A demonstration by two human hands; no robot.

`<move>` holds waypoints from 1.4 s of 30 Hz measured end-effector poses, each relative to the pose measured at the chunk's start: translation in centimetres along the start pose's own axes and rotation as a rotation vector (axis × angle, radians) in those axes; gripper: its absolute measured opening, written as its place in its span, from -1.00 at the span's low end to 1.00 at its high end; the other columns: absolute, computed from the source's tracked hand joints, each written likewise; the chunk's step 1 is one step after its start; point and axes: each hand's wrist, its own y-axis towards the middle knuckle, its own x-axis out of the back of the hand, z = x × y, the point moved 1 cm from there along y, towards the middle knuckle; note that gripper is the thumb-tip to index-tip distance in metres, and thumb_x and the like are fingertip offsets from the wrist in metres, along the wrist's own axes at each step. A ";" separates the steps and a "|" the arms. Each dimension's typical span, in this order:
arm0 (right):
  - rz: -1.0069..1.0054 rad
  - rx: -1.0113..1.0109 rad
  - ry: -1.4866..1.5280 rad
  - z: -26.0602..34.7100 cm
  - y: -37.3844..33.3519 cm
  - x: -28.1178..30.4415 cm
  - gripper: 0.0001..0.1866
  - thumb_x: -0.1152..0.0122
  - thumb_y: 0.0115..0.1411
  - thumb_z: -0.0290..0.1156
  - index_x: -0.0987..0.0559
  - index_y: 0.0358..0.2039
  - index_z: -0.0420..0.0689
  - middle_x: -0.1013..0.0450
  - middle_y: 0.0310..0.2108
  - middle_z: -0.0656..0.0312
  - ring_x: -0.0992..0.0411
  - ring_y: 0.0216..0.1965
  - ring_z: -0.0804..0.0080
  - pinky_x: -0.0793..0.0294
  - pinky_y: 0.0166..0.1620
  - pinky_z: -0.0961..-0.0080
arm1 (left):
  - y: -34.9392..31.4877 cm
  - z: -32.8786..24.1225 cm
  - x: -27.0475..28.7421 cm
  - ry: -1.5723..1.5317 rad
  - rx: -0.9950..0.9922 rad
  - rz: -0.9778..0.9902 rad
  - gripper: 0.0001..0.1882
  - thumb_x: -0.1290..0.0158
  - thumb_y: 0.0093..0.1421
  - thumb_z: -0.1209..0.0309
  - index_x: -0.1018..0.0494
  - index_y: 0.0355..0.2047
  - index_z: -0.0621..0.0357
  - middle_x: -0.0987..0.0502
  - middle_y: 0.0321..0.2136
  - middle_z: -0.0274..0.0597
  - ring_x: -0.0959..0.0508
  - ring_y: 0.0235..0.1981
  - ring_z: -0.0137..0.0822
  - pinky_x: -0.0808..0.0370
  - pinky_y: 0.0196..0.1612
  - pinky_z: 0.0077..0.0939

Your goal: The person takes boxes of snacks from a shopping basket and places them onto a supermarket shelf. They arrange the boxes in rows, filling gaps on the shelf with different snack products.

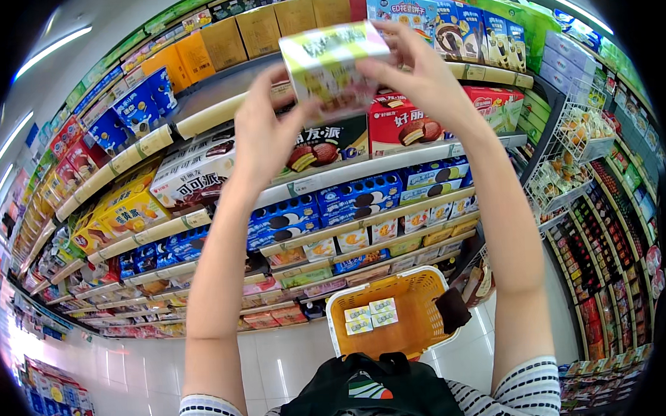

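Both my arms reach up and forward toward the shelves. Between my hands is a small box (332,68) with a white and yellow-green striped top and a printed front, slightly blurred. My left hand (264,125) grips its lower left side with thumb and fingers. From the right, my right hand (415,74) wraps round its edge, the thumb across the front. The box is raised before the upper shelf, in front of brown cartons (295,25). Below it, a dark green snack box (329,143) and a red snack box (404,123) stand on the shelf beneath.
An orange shopping basket (418,290) with a white rim stands on the floor below, holding several small white-and-yellow boxes (371,315). Shelves of blue cookie boxes (359,199) curve around me. At the right, a wire rack (568,153) holds bagged goods and juts from the shelf end.
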 end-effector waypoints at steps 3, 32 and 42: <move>-0.066 0.054 -0.106 1.2 3.5 -0.3 -0.40 -0.20 0.19 -0.22 -0.26 0.14 -0.24 -0.41 -0.02 0.07 -0.43 -0.08 0.40 -0.41 -0.03 0.50 | 4.4 0.4 1.6 0.097 -0.248 -0.134 -0.48 -0.22 0.03 0.43 -0.32 0.00 0.32 -0.48 -0.11 0.01 -0.54 -0.09 -0.17 -0.50 -0.02 -0.38; -0.198 -0.348 -0.356 -7.6 6.1 -2.0 -0.57 -0.06 0.06 -0.32 -0.45 -0.19 -0.46 -0.44 -0.19 -0.32 -0.41 -0.06 -0.15 -0.37 0.01 0.21 | 12.5 6.8 -4.3 0.201 0.105 0.158 -0.50 0.00 0.23 0.18 -0.37 0.05 0.31 -0.56 -0.18 0.06 -0.61 -0.26 -0.22 -0.54 -0.18 -0.42; -0.225 -0.352 -0.339 -8.2 4.7 -1.4 -0.50 -0.02 0.03 -0.36 -0.43 -0.06 -0.45 -0.43 -0.15 -0.30 -0.39 -0.01 -0.09 -0.33 0.08 0.26 | 13.0 7.2 -5.1 0.319 0.039 0.168 -0.54 0.02 0.21 0.25 -0.39 0.02 0.33 -0.56 -0.16 0.06 -0.58 -0.13 -0.14 -0.46 -0.04 -0.40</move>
